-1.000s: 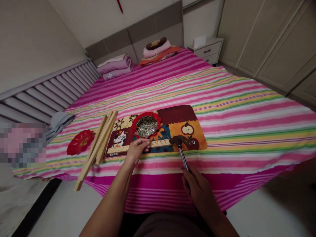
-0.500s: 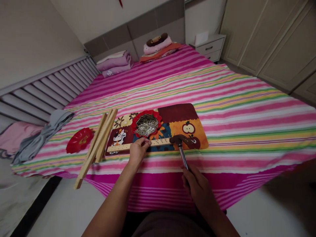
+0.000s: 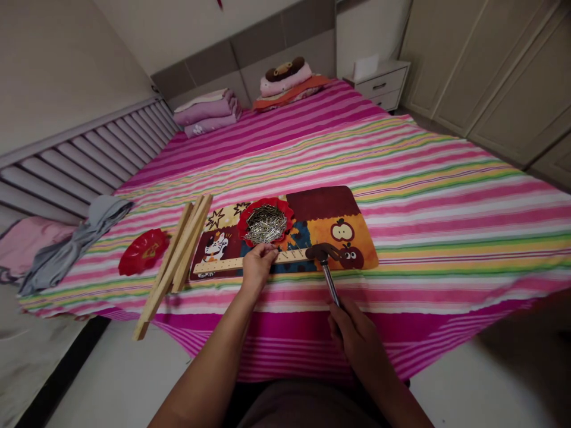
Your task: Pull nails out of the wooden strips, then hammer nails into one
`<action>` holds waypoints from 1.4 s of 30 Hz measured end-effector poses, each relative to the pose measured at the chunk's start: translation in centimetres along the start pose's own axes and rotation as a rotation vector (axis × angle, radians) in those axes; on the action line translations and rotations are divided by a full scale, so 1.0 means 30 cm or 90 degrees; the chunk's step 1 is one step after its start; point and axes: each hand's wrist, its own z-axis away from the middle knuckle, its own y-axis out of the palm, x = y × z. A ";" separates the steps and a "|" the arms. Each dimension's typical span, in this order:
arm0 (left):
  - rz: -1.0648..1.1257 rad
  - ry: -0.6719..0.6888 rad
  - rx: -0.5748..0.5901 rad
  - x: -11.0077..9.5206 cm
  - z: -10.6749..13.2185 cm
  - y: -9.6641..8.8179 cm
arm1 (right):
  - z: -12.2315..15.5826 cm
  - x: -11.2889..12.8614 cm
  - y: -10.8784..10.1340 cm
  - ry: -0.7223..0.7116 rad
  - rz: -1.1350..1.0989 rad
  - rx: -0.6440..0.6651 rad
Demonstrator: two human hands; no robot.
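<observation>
A pale wooden strip (image 3: 223, 265) lies across a patterned mat (image 3: 312, 205), with a row of small holes or marks along its left part. Several nails (image 3: 292, 251) stand slanted in its right part. My left hand (image 3: 257, 266) is at the strip's middle, thumb and fingers pinched together; whatever is between them is too small to make out. In my right hand (image 3: 357, 333) is the handle of a claw hammer (image 3: 331, 282), whose dark head rests by the strip's right end. A red scalloped dish (image 3: 289, 215) full of loose nails sits just behind my left hand.
Several wooden strips (image 3: 178, 249) lie stacked to the left, one jutting past the bed's front edge. Beside them is a red plate (image 3: 145, 251). Grey clothing (image 3: 100, 220) hangs near the bed rail (image 3: 98, 139). Folded bedding (image 3: 209, 113) lies at the headboard.
My left hand has shifted slightly right and up along the wooden strip, fingers still pinched. The right hand and hammer have hardly moved.
</observation>
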 end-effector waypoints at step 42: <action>-0.368 0.135 -0.073 -0.076 -0.197 -0.085 | -0.007 0.064 0.034 -0.028 0.006 -0.051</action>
